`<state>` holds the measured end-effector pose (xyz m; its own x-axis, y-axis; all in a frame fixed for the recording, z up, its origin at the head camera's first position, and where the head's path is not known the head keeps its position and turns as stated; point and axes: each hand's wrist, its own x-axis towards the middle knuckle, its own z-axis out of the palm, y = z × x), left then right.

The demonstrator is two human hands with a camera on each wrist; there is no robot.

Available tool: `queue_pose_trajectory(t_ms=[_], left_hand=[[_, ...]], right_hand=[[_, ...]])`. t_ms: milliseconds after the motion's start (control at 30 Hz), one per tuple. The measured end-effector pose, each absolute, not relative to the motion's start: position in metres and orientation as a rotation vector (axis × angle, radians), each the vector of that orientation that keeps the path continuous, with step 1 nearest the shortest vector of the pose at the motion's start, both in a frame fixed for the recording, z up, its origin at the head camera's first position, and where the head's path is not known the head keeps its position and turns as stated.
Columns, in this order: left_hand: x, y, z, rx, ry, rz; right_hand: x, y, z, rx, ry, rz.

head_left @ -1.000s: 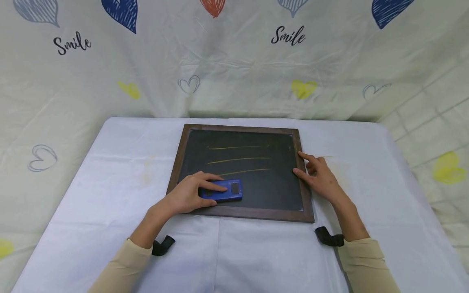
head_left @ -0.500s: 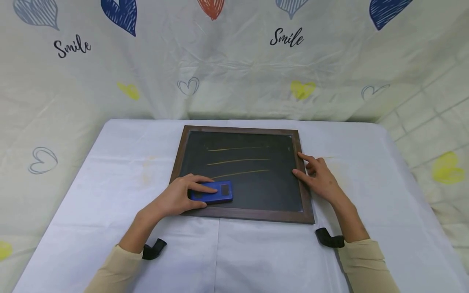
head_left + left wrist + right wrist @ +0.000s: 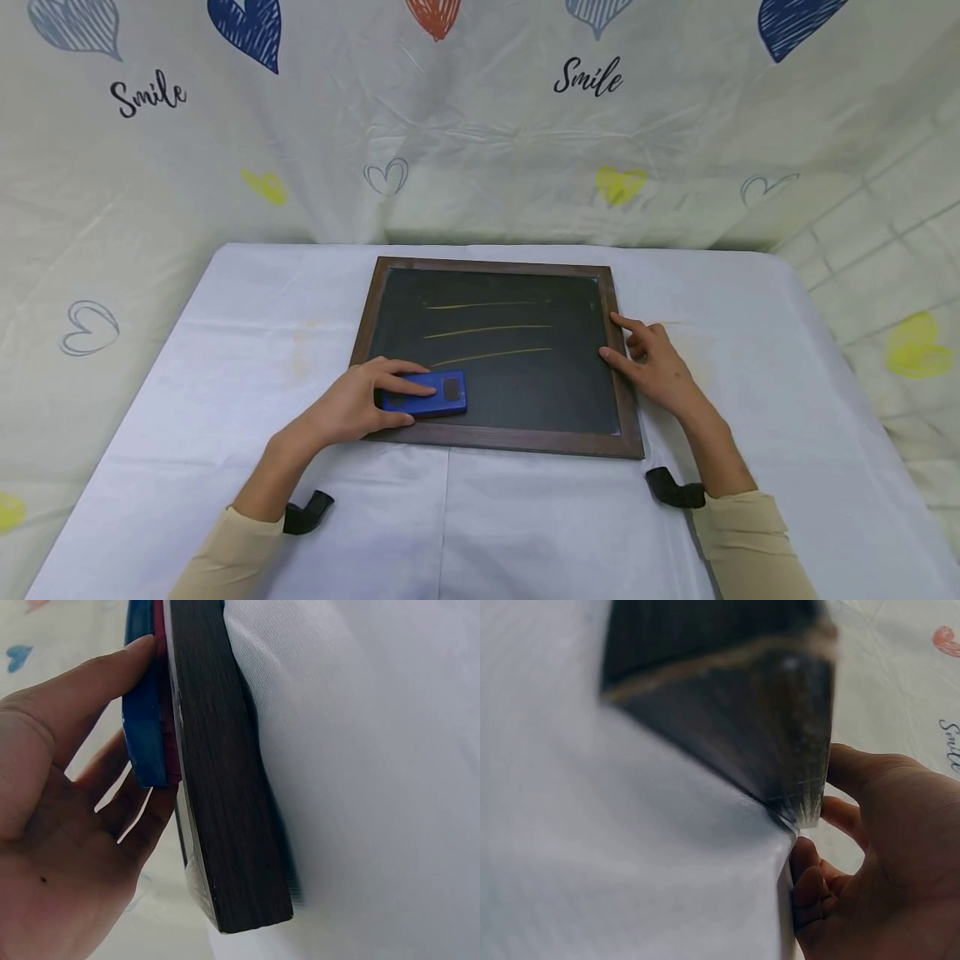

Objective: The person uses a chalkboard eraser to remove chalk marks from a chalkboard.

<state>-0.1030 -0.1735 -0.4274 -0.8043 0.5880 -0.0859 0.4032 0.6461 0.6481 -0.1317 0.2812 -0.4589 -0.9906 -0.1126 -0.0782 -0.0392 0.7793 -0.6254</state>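
A wood-framed chalkboard (image 3: 540, 392) lies on the white-covered table, with three thin yellow chalk lines (image 3: 487, 332) across its upper and middle part. At its lower left, my left hand (image 3: 341, 404) grips a blue chalkboard eraser (image 3: 452, 390), thumb on the near side and fingers over the top and far side. In the left wrist view, the eraser's dark red pad (image 3: 171, 742) faces the board. My right hand (image 3: 660, 367) holds the right side of the frame, its thumb on top and its index finger at the outer edge; the other fingers curl beside it.
White cloth (image 3: 247, 333) covers the table on both sides of the board. A curtain (image 3: 480, 125) printed with hearts and "Smile" hangs behind the table. Black curved pieces (image 3: 307, 512) stick out at both wrists, by the beige sleeves.
My left hand has slid leftward with the eraser along the lower part of the board, baring more of the lowest chalk line's left end. My right hand stays in place.
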Motion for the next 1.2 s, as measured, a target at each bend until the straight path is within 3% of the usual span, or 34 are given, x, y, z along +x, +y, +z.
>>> queue_pose_trajectory(t_ms=[467,1200], left_hand=[[-0.105,-0.174,-0.427,0.846,2.602,0.91],[-0.109,-0.21,-0.421,0.669,2.748,0.953]], right_hand=[[-0.132,0.282,-0.46,-0.134,2.857,-1.011],[-0.131,0.281,-0.46,-0.146,2.852,-1.026]])
